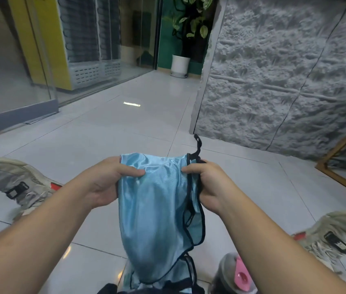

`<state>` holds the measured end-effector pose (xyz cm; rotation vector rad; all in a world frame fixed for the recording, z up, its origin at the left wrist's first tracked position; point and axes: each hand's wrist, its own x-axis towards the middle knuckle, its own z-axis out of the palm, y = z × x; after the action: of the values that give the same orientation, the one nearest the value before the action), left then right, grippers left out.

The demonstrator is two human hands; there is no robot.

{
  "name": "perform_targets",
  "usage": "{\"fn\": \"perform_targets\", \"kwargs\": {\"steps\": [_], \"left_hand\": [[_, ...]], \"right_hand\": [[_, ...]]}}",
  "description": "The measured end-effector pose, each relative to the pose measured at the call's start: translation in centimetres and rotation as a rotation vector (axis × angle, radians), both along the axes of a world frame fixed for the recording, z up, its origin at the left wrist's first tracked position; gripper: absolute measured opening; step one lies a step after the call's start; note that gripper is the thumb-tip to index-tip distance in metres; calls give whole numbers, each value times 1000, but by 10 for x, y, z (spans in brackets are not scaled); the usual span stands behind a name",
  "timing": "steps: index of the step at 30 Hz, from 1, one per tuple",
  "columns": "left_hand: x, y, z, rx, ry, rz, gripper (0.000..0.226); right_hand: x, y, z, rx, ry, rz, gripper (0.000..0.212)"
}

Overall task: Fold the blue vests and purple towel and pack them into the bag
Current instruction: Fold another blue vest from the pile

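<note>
head view: blue vest (157, 209) pinched by left hand (106, 183) and right hand (208, 185) fingers, sneakers (17, 183) either side

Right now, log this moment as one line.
stage: folding | left hand: grips blue vest top edge | right hand: grips black-trimmed edge | bag: not identifiable

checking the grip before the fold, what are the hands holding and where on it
Both hands hold the blue vest by its top edge: left hand at the left corner, right hand at the black-trimmed right side.
</note>
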<state>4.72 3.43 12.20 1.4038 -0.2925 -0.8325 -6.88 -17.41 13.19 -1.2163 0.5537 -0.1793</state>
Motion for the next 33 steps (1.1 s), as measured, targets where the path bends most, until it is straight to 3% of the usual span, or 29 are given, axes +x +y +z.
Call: {"fn": "perform_targets", "kwargs": {"steps": [2,4,7,8,9,12,15,19,22,24,26,27,30,33], "left_hand": [[0,0,5,75,-1,79,28],[2,0,7,146,-53,171,32],[4,-2,9,192,-158,317,96],[2,-1,11,216,-222,360,107],[3,-1,11,220,-282,367,103],[0,1,15,211,-381,224,47],[-3,5,19,323,-464,43,60],[-5,0,17,612,-708,122,48],[-7,-2,16,700,-820,148,32],[-8,-1,19,733,-857,143,12],[-7,1,21,763,-902,137,10],[-5,3,21,767,-908,136,12],[3,9,20,700,-870,134,19],[9,13,17,395,-705,74,20]], "right_hand": [[0,-1,1,-39,-3,-18,99],[-2,1,6,-65,-38,1,120],[-6,4,14,-113,-71,14,117],[-7,5,17,-123,-73,15,113],[-8,6,19,-131,-70,26,110],[-11,9,24,-183,-32,73,121],[-11,13,24,-178,-10,19,126],[-10,16,20,-75,-43,-55,125],[-9,16,15,-39,-65,-44,114],[-9,14,14,-98,-58,0,73],[-9,9,14,-175,-40,48,36],[-9,5,14,-198,-33,53,31],[-10,-6,19,-269,8,77,44],[-13,-14,27,-385,31,76,45]]}}
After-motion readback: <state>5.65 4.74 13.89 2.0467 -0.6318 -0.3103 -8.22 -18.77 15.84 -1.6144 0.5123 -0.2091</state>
